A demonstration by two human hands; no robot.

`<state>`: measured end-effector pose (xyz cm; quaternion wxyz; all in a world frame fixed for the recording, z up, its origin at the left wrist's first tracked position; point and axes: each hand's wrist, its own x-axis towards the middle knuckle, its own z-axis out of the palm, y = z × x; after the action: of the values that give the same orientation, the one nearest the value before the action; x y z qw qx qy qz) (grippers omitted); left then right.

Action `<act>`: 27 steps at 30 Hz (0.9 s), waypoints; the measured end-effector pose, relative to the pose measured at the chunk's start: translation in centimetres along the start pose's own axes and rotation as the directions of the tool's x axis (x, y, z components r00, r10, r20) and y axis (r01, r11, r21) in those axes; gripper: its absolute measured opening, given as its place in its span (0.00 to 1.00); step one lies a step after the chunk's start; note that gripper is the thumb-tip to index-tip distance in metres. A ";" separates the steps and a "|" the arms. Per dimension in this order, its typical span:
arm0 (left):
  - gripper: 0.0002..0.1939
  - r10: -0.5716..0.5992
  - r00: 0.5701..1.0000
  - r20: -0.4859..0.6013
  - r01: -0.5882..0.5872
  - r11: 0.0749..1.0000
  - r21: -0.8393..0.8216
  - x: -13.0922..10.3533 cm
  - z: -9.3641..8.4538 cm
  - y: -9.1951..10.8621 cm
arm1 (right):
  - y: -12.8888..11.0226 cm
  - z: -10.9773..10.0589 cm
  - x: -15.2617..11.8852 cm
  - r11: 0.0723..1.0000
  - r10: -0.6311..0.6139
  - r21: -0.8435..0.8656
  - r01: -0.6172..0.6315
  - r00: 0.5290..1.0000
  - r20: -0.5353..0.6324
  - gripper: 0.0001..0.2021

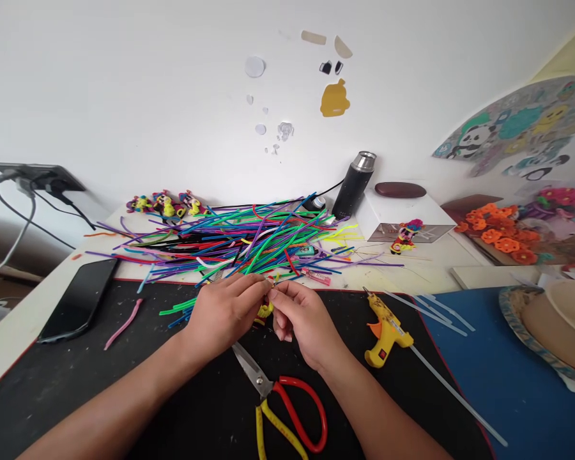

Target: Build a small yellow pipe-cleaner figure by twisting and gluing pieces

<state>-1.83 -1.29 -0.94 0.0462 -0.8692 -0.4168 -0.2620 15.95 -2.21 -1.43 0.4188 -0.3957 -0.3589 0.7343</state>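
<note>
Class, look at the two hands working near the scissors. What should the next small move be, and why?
I would probably have the right hand slide the scissors aside while the left hand holds the small yellow piece. The blades point toward the left hand, and the fingers of both hands meet just beyond them.

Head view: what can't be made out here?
All in the head view:
- Yellow fuzzy piece: full shape, covered by fingers of the left hand and right hand.
- Scissors: yellow handle's end, cut off by the bottom edge.
- Pink wrapper: print too small.
- Glue gun: label too small.
- Round container: far side, cut off by the right edge.
</note>
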 end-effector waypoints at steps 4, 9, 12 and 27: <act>0.13 0.038 0.999 -0.001 -0.038 0.999 -0.001 -0.2 0.0 -0.3 | 0.1 0.0 0.0 0.999 0.019 0.040 -0.020 1.000 0.009 0.18; 0.13 -0.030 1.000 -0.003 0.030 0.995 -0.090 -0.2 0.2 -0.2 | 0.1 0.1 -0.1 0.998 0.036 0.050 -0.038 0.999 0.022 0.19; 0.13 -0.215 0.975 0.047 0.220 0.938 -0.269 0.5 -0.4 -0.4 | 0.0 -0.1 0.0 1.000 0.006 0.024 -0.007 0.999 0.032 0.19; 0.14 -0.355 0.811 0.465 0.326 0.934 0.145 -0.2 -3.4 -8.0 | 0.5 -0.6 -0.1 0.728 -0.309 -0.640 0.247 0.951 0.014 0.11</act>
<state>-9.32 2.72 0.81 -0.0818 -0.8163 -0.5711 -0.0279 16.36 -2.36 -2.08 0.3822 -0.4891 -0.6203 0.4795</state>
